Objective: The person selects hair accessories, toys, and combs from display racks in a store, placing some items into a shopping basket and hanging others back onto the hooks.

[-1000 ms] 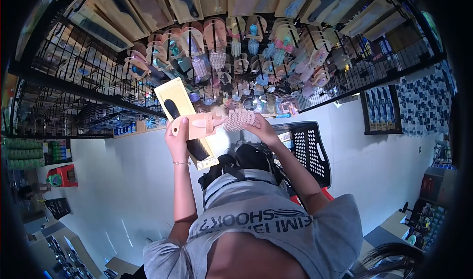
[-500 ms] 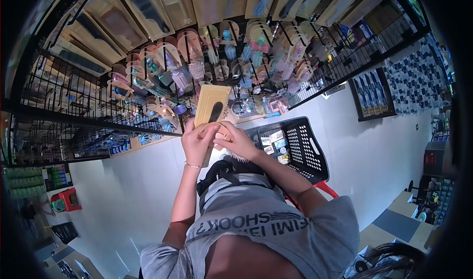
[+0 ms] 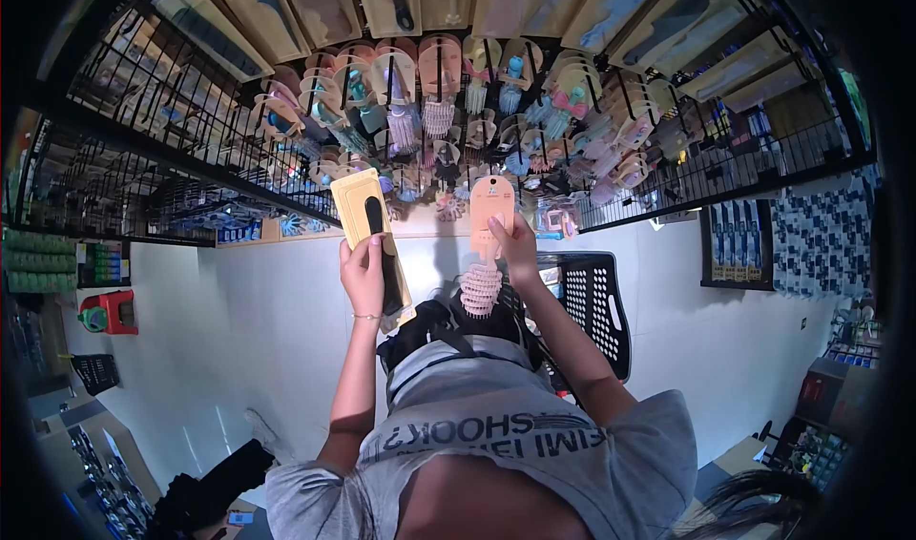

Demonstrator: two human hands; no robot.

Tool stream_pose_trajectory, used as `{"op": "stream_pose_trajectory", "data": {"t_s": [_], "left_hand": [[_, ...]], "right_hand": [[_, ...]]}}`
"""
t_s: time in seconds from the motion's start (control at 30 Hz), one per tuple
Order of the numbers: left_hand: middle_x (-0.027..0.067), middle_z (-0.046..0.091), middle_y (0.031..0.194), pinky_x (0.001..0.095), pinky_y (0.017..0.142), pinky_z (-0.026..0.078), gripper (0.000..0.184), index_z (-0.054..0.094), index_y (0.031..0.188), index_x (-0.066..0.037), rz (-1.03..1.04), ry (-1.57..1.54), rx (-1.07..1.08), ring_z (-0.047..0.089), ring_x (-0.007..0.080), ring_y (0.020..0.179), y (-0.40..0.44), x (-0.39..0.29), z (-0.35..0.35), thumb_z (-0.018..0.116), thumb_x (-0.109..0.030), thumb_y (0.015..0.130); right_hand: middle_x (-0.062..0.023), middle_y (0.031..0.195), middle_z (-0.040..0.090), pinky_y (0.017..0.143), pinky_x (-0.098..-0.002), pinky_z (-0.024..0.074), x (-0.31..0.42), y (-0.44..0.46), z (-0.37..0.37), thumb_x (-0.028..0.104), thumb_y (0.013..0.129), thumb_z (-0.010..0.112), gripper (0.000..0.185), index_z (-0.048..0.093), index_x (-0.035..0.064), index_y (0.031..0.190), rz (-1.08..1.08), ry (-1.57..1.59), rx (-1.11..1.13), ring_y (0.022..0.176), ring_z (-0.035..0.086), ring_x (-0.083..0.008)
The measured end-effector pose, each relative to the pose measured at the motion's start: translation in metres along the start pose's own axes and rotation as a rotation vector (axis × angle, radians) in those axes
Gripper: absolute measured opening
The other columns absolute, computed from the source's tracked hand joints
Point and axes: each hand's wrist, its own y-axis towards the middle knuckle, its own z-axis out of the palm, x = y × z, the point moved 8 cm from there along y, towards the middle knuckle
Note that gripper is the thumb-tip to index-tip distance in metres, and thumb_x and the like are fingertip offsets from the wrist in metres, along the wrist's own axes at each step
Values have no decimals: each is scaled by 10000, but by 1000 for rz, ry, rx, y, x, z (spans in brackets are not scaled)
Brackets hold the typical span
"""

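My left hand (image 3: 361, 278) grips a boxed hairbrush (image 3: 355, 201), a long tan package with a dark handle showing along it. The package stands tilted, its lower end near my waist. In my right hand (image 3: 518, 249) is a pink hairbrush (image 3: 480, 290) hanging below its peach backing card (image 3: 492, 199). My right thumb presses the front of that card, and the bristles face up at me. The two packages are apart, side by side before my chest.
A wire rack (image 3: 668, 192) ahead carries several carded brushes (image 3: 439, 115) on hooks, with tan boxes (image 3: 391, 1) above. A black shopping basket (image 3: 611, 316) with holes stands to my right. Behind at left are a red stool (image 3: 119, 313) and dark clothing (image 3: 215, 488).
My hands, close together before, have moved apart. The boxed brush has gone left with my left hand, and the pink brush has come right into full view. My view has turned slightly.
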Motion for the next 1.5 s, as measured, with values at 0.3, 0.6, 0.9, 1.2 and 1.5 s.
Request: {"op": "stream_pose_trajectory", "data": {"t_s": [0.3, 0.6, 0.9, 1.2, 1.5], "left_hand": [[97, 496, 809, 278, 662, 428, 190, 640, 867, -32, -158, -77, 163, 541, 201, 726, -17, 20, 18, 555, -196, 825], [93, 497, 795, 281, 630, 437, 181, 640, 856, -51, -52, -7, 178, 556, 221, 685, -24, 20, 31, 598, -213, 787], [83, 491, 778, 271, 613, 427, 163, 644, 854, -47, -20, -15, 138, 540, 194, 661, -23, 20, 14, 597, -189, 789], [76, 488, 771, 257, 597, 416, 144, 652, 852, -62, -69, -34, 129, 522, 169, 653, -28, 24, 4, 599, -180, 788], [80, 492, 781, 262, 638, 425, 128, 653, 855, -62, -63, -84, 154, 537, 183, 710, -23, 16, 9, 587, -154, 794]], "right_hand": [[-15, 795, 568, 497, -194, 409, 8, 19, 36, 195, 822, 571, 227, 516, 37, 976, 140, 79, 100, 626, 548, -72], [-42, 845, 555, 680, -225, 430, 55, 39, 71, 127, 825, 568, 202, 504, -11, 958, -327, 112, 62, 768, 514, -69], [-78, 744, 578, 637, -265, 426, 78, 94, 88, 220, 799, 596, 229, 540, 11, 874, -483, -219, -140, 685, 531, -114], [-80, 764, 575, 637, -269, 424, 56, 102, 89, 199, 793, 602, 226, 535, -1, 874, -492, -143, -162, 702, 531, -117], [-61, 787, 554, 652, -255, 410, 62, 170, 91, 233, 812, 590, 253, 529, -3, 880, -520, -296, -195, 719, 506, -104]]}}
